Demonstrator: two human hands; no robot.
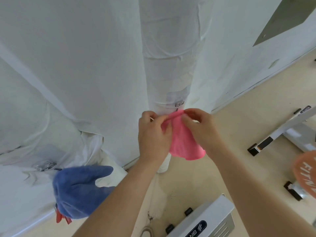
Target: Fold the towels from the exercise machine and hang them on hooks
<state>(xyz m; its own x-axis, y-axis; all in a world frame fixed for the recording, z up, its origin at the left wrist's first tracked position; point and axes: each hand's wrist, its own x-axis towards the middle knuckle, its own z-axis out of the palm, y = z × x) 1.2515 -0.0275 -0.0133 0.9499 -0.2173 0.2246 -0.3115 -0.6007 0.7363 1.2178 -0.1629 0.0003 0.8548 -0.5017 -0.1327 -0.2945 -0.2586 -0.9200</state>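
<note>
Two hands on one towel | left hand [153, 134] and right hand [200, 127] pinch pink towel [183, 144] top edge just below hook [179, 104] | soft, light, limp; judged best gripped at bunched top fold.

White sheeting [77, 69] covers the walls across the left and upper part of the frame, creased and sagging at lower left. A column [171, 53] wrapped in the same white cloth runs down the centre from the top edge. At upper right a grey panel [282, 19] sits on the wall. The floor [239, 130] is pale cream, filling the right and bottom of the frame, with dark specks near bottom centre. A white skirting [256, 88] runs along the wall's foot at right. Grey metal frame bars [290, 127] with black end caps lie on the floor at right. Light is soft and even
</note>
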